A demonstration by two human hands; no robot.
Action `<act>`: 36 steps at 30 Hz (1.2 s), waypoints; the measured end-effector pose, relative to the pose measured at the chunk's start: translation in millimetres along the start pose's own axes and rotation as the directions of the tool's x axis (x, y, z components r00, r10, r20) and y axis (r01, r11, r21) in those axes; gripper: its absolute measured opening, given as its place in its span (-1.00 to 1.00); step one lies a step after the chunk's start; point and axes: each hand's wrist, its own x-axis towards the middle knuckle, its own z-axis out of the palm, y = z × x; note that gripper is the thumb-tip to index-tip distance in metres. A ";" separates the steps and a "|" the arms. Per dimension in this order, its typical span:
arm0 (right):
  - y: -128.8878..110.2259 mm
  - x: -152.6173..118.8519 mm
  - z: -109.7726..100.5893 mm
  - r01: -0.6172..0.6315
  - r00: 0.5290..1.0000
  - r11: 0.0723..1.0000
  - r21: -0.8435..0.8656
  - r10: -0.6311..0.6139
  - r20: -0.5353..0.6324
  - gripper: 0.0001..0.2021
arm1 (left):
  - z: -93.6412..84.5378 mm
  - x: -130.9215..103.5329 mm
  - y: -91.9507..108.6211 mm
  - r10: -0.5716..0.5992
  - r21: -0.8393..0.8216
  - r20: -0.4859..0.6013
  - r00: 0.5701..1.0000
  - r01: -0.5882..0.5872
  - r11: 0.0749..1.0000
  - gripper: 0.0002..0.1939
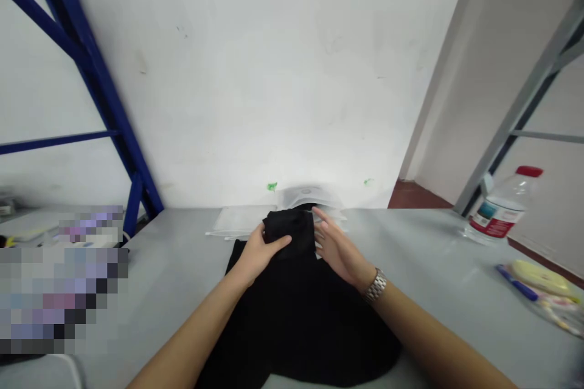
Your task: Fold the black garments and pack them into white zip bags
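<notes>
A folded bundle of black cloth (298, 238) is gripped at its left side by my left hand (261, 250), the thumb lying over its front. My right hand (338, 250), with a metal watch at the wrist, is at the bundle's right edge with its fingers apart; whether the fingertips touch the cloth cannot be made out. Below both hands a larger black garment (305, 322) lies spread on the grey table (150, 292). Behind the bundle, clear and whitish plastic bags (246, 219) lie by the wall.
At the right are a plastic bottle with a red cap (502, 206), a blue pen (517, 282) and a yellow item (541, 275). Blurred-out objects and a white cable (68, 368) occupy the left. A blue metal frame (98, 79) stands back left; a white wall rises behind.
</notes>
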 end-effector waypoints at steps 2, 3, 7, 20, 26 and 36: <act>2.5 -2.9 3.8 -0.065 0.998 0.998 0.001 0.065 0.025 -0.47 | -0.1 0.1 -1.7 0.063 0.089 0.044 0.997 -0.066 0.994 -0.49; 4.0 -4.0 4.6 -0.084 0.996 0.996 -0.033 0.085 0.036 -0.47 | -1.6 -0.2 -1.7 0.085 0.122 0.118 0.989 -0.099 0.988 -0.50; 5.7 -5.2 2.5 -0.065 0.996 0.972 -0.227 0.078 0.050 -0.45 | -15.9 -3.0 5.2 0.171 0.293 0.343 0.924 -0.278 0.915 -0.52; 12.4 -8.0 15.6 -0.126 0.983 0.857 -0.500 0.174 0.051 -0.57 | -86.6 28.3 -0.4 0.183 0.827 0.150 0.972 -0.225 0.515 -0.68; 9.7 -10.6 15.2 -0.230 0.965 0.948 -0.221 0.251 0.072 -0.62 | -133.6 51.7 -30.9 0.166 0.954 -0.033 0.986 -0.019 0.298 -0.83; 9.7 -12.5 15.6 -0.261 0.962 0.959 -0.110 0.268 0.058 -0.68 | -123.8 56.1 -41.9 0.206 0.984 -0.102 0.973 0.069 0.164 -0.81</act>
